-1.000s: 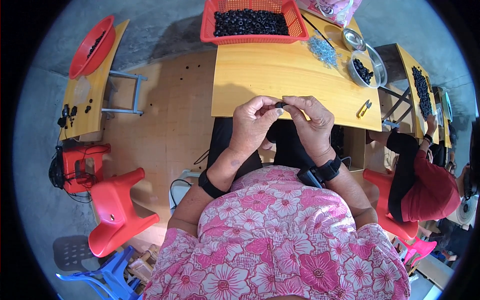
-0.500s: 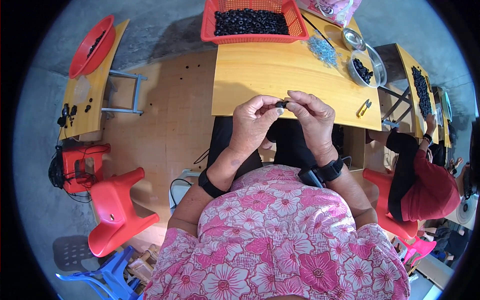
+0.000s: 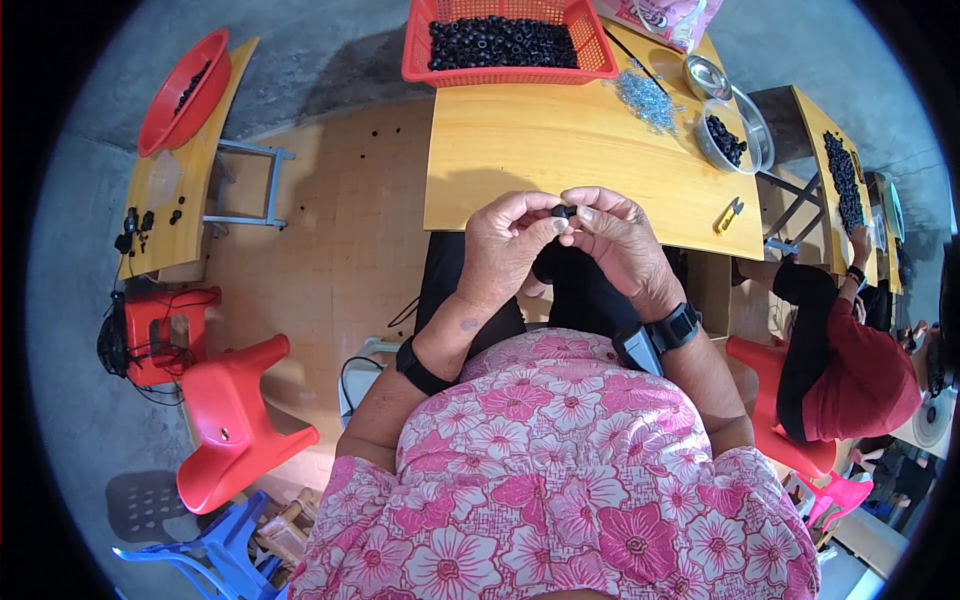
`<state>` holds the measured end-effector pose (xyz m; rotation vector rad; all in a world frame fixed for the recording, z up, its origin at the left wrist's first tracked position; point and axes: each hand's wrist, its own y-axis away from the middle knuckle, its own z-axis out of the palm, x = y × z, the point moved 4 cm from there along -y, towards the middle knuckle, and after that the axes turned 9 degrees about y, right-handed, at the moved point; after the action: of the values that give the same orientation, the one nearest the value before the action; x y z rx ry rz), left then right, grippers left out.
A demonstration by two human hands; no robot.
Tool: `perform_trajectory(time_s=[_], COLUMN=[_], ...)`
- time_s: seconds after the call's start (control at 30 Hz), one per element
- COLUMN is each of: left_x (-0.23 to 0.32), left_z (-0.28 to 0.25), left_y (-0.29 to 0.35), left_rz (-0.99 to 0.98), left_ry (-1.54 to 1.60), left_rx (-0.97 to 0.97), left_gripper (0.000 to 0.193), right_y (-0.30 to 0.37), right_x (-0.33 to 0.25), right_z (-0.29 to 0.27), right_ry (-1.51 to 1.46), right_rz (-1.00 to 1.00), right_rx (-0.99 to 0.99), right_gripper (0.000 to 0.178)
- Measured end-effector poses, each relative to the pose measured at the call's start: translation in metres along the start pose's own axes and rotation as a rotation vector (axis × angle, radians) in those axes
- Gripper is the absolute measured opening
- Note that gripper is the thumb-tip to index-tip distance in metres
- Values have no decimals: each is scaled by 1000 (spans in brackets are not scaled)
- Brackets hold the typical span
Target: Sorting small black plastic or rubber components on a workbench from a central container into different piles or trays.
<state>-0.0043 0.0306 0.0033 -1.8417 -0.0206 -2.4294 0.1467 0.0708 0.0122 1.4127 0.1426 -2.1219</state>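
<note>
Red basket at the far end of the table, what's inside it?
Inside the red basket is a heap of small black pieces, many ring-shaped. The top layer hides whatever lies buried and the basket's bottom beneath it.

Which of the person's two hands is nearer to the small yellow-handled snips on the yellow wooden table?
Right: the right hand is to the left of the snips; the left hand is farther left, beyond the right hand.
</note>
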Motion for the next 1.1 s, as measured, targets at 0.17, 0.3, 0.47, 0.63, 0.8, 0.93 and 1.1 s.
perform_trajectory(time_s=[0.17,0.3,0.47,0.63,0.8,0.93,1.1], left_x=[0,-1,0,2,7,11,23], left_z=[-2,0,-1,1,5,10,14], left_y=[-1,-2,-2,-3,-4,-2,-3], left_rz=[128,98,114,100,66,59,92], left_ry=[-44,-35,-86,-46,-11,113,-126], left_rx=[-32,-35,-32,-60,-76,-203,-283], left_gripper=[20,21,21,22,28,44,57], right_y=[-2,0,1,1,5,14,15], right_x=[8,7,3,0,-4,-24,-28], right_z=[-2,2,6,6,9,20,23], right_ry=[-96,-118,-106,17,138,598,981], right_rz=[119,138,164,116,58,-97,-399], right_rx=[-173,-155,-272,-279,-225,-178,-150], right_gripper=[25,27,26,26,25,22,22])
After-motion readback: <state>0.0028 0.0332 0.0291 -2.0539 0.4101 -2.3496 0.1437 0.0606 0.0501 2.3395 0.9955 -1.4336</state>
